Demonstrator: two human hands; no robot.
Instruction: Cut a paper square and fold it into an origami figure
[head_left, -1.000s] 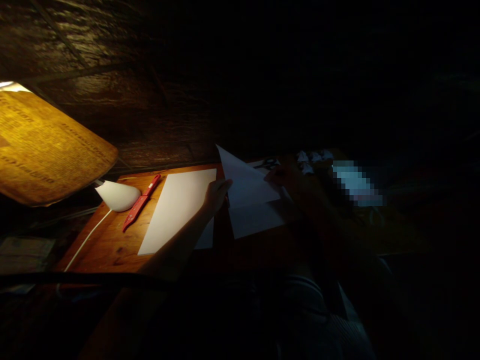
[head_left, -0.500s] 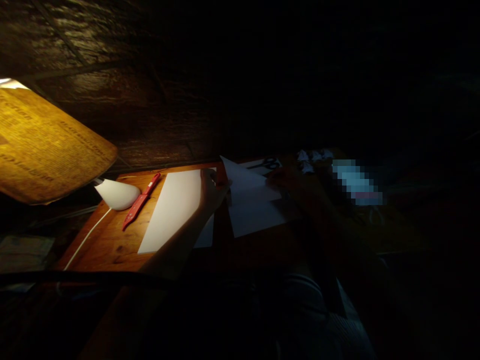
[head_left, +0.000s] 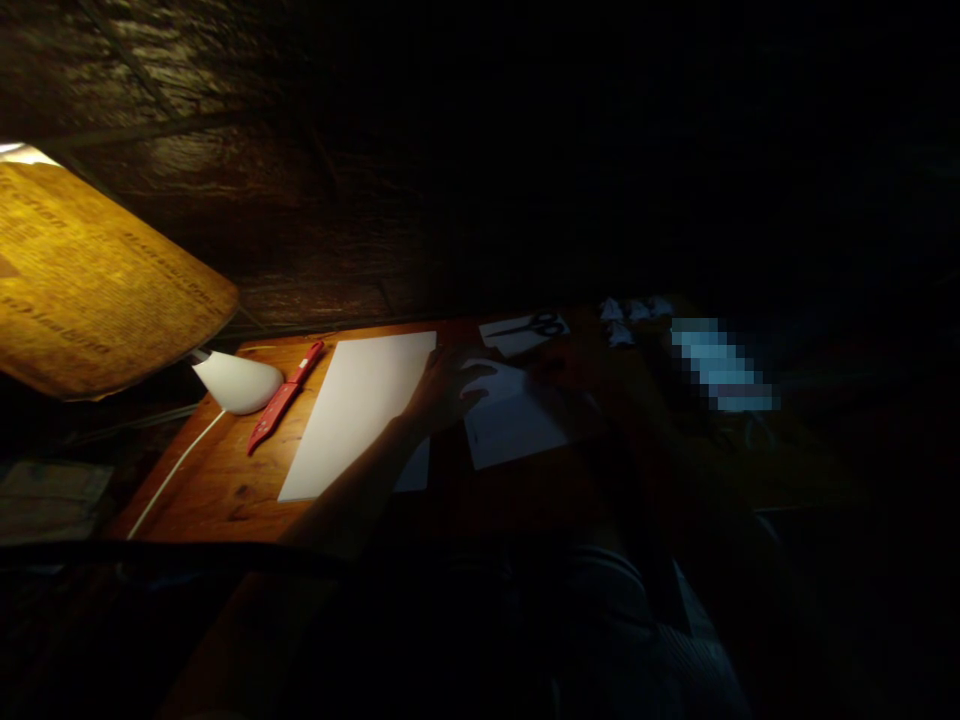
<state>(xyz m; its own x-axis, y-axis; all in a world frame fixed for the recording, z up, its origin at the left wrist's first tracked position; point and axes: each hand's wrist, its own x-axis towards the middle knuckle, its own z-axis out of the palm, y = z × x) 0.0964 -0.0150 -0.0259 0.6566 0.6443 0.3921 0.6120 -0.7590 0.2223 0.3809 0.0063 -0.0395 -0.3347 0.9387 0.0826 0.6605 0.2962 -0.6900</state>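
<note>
In the middle of the table a sheet of white paper (head_left: pixel 510 435) lies in shadow, its upper part under both hands. My left hand (head_left: pixel 448 382) rests at its left edge, thumb and fingers apart. At the paper's right side is my right hand (head_left: pixel 562 372), so dark that its fingers cannot be made out. A larger blank white sheet (head_left: pixel 360 410) lies under my left forearm. Just beyond the hands, dark-handled scissors (head_left: pixel 541 326) lie on another piece of paper (head_left: pixel 517 342).
A red knife-shaped object (head_left: pixel 285 398) lies beside the white lamp base (head_left: pixel 238 382) on the wooden table (head_left: pixel 217 470). The lit lampshade (head_left: pixel 105 280) leans in from the left. Several small crumpled-looking pale pieces (head_left: pixel 619 334) and a pixelated bright object (head_left: pixel 724 365) are at the right.
The raised flap of the shadowed paper has come down. My left hand has moved right onto it, fingers now spread. The camera view has shifted slightly.
</note>
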